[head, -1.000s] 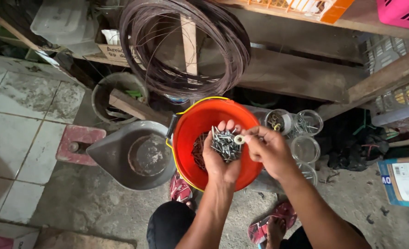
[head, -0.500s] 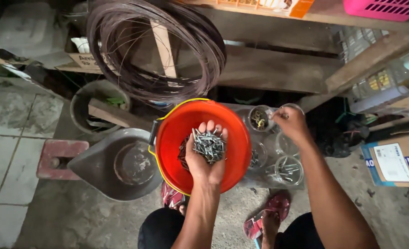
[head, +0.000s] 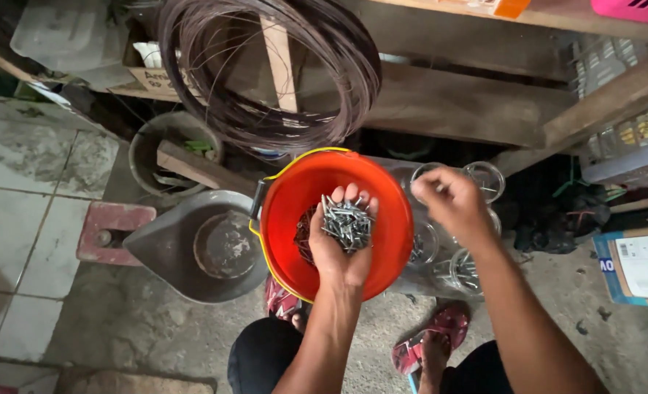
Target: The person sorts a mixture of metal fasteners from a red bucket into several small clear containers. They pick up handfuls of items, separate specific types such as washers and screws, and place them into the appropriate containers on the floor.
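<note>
Concrete floor; left hand (head: 338, 244) cupped around screws (head: 346, 222) above orange bucket (head: 382, 252); right hand (head: 452, 204) pinched shut.

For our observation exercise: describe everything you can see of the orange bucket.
The bucket is round, bright orange, plastic-looking, with a yellow rim and a dark handle fitting at its left. It stands upright on the concrete floor, mouth open, dark bits inside. The left hand, palm up, holds screws over it. A grey pan sits beside it.
</note>
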